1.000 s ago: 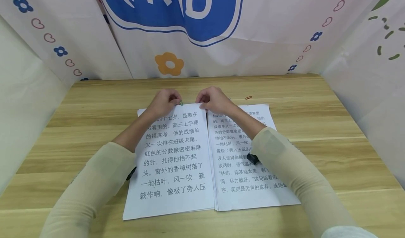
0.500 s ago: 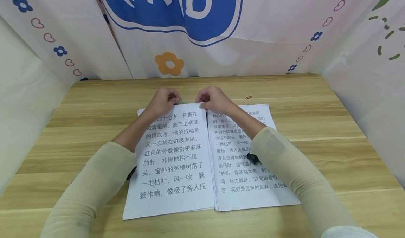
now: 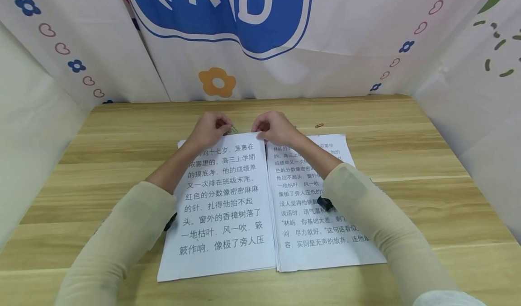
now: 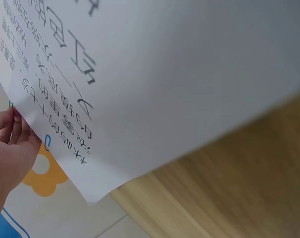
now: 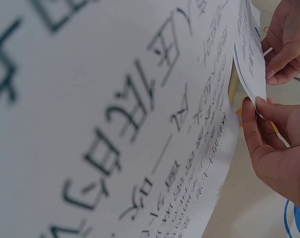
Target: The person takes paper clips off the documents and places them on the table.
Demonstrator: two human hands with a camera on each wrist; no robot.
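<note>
In the head view my left hand [image 3: 210,129] pinches a green paper clip [image 3: 234,129] right at the top edge of the left stack of printed sheets [image 3: 220,197]. The left wrist view shows this clip's tip just past the fingertips, and a blue paper clip [image 4: 48,143] sits on the same edge close to the hand. My right hand [image 3: 277,127] pinches the stack's top right corner between thumb and fingers, as the right wrist view [image 5: 281,139] also shows. Beneath my right forearm lies a second printed stack [image 3: 309,251], side by side with the first.
A red paper clip [image 3: 319,125] lies on the wooden table [image 3: 390,143] behind the right stack. Part of another clip [image 3: 295,126] shows beside my right hand. White printed cloth [image 3: 342,48] stands along the table's back edge and both sides.
My left fingers have shifted slightly up, and more of the green paper clip now shows beyond them, tilted. The right hand keeps its pinch on the corner.
</note>
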